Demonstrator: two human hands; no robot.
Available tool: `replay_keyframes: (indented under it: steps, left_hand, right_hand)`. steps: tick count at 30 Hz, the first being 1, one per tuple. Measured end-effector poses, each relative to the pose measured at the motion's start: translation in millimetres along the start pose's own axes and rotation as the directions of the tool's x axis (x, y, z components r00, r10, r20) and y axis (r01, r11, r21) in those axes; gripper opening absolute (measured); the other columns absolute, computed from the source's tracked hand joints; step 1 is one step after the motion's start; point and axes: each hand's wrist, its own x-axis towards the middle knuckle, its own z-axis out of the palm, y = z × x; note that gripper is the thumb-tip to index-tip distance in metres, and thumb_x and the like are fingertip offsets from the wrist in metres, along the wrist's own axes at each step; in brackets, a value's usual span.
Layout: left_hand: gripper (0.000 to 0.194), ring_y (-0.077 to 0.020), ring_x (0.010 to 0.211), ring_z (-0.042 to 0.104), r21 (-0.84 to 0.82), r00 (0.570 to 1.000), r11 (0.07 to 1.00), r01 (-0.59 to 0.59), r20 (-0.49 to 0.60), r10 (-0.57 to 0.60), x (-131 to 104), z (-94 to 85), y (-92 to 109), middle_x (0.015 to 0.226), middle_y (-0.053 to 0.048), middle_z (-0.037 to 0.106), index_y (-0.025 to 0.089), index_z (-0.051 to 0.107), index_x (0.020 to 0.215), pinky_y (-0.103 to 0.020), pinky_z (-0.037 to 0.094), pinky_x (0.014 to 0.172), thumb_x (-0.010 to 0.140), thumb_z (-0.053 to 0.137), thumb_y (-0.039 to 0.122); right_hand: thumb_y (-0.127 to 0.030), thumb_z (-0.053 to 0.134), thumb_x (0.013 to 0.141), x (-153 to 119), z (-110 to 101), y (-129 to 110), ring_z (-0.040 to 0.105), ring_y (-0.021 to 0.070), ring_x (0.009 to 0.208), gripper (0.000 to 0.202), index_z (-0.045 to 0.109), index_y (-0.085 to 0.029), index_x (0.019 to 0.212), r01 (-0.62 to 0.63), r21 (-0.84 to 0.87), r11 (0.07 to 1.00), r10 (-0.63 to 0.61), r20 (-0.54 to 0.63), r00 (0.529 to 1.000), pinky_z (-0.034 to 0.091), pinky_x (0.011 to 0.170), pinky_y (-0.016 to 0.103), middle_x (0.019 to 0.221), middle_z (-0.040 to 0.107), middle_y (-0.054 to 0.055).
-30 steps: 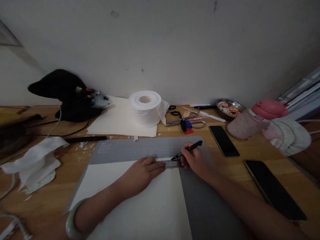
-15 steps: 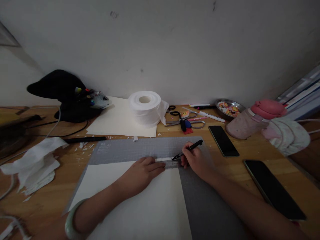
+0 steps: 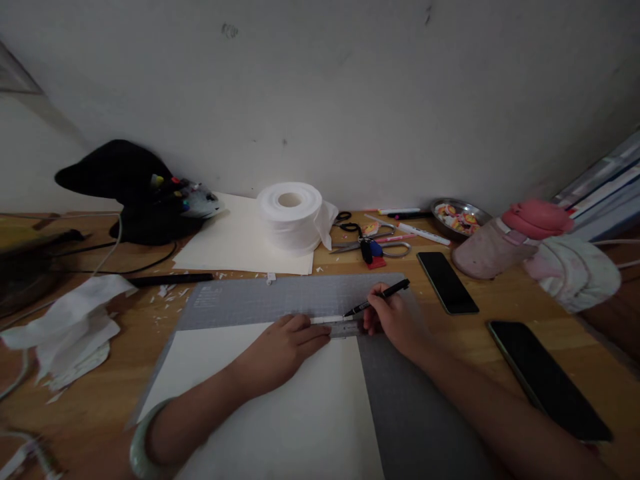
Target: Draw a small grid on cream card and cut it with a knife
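Note:
A clear ruler lies along the far edge of a white sheet of paper, which rests on a grey cutting mat. My left hand lies flat over the ruler's left part, pressing it down with outstretched fingers. Between the fingers of my right hand is a slim black pen, held slanted. Its tip meets the paper's far edge just beyond the ruler, near the sheet's far right corner. The ruler's left end is hidden beneath my left hand.
Behind the mat stand a white paper roll on spare sheets, scissors and pens. Two phones, a pink-lidded bottle and a metal dish are right. Crumpled tissue, paper scraps and a black pouch lie left.
The pen's rear end has tilted slightly lower and to the right, with its tip staying by the ruler. My left hand, the ruler and the paper look unmoved.

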Motion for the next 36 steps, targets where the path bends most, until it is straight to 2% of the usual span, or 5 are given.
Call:
replay_keyframes:
  steps: [5, 11, 19, 28, 36]
  left_hand:
    - [0.029, -0.0209, 0.092, 0.050, 0.016, 0.999, 0.999, -0.036, -0.027, 0.036, -1.4, 1.6, -1.5, 0.118, -0.006, 0.059, 0.015, 0.054, 0.114, -0.033, 0.042, 0.077, 0.090, 0.038, 0.012]
    - [0.028, -0.0206, 0.093, 0.051, 0.001, 0.997, 0.998, -0.065, -0.043, 0.065, -1.8, 0.6, -1.4, 0.117, -0.007, 0.059, 0.014, 0.054, 0.114, -0.033, 0.041, 0.077, 0.091, 0.038, 0.012]
    - [0.023, -0.0198, 0.093, 0.051, -0.026, 0.995, 0.997, -0.076, -0.072, 0.074, -2.0, 1.5, -0.2, 0.112, -0.006, 0.061, 0.015, 0.055, 0.109, -0.032, 0.041, 0.078, 0.091, 0.041, 0.013]
    - [0.019, -0.0195, 0.094, 0.051, -0.042, 0.995, 0.995, -0.086, -0.061, 0.083, -2.0, 1.6, 0.0, 0.110, -0.004, 0.062, 0.014, 0.056, 0.103, -0.032, 0.041, 0.078, 0.090, 0.042, 0.013]
    - [0.019, -0.0196, 0.092, 0.052, -0.032, 0.995, 0.996, -0.080, -0.059, 0.078, -1.8, 1.2, 0.8, 0.109, -0.006, 0.062, 0.014, 0.056, 0.104, -0.031, 0.041, 0.076, 0.090, 0.043, 0.013]
  right_hand:
    - [-0.040, 0.051, 0.070, 6.4, -3.0, 1.2, 0.044, 0.0089, 0.033, 0.023, 0.037, -0.022, 0.073, -0.023, 0.164, 0.986, 0.033, -0.058, 0.998, 0.031, 0.029, 0.017, 0.043, 0.048, -0.008]
    - [-0.042, 0.053, 0.074, 0.9, -2.0, -2.0, 0.047, 0.0073, 0.041, 0.024, 0.043, -0.020, 0.076, 0.059, 0.020, 0.998, -0.059, -0.019, 0.998, 0.041, 0.038, 0.018, 0.054, 0.051, -0.006]
    - [-0.043, 0.049, 0.077, -3.5, 4.0, 5.5, 0.046, 0.0073, 0.041, 0.023, 0.044, -0.020, 0.078, 0.139, -0.056, 0.989, -0.140, -0.010, 0.990, 0.035, 0.033, 0.017, 0.057, 0.050, -0.006]
    - [-0.042, 0.048, 0.078, -9.0, 6.6, 3.3, 0.046, 0.0072, 0.040, 0.022, 0.044, -0.020, 0.077, 0.110, -0.089, 0.990, -0.114, -0.043, 0.993, 0.033, 0.032, 0.017, 0.057, 0.050, -0.005]
    - [-0.041, 0.048, 0.078, -8.6, 5.7, 3.9, 0.046, 0.0073, 0.041, 0.021, 0.045, -0.020, 0.077, 0.107, -0.087, 0.990, -0.109, -0.016, 0.994, 0.033, 0.033, 0.017, 0.057, 0.049, -0.005]
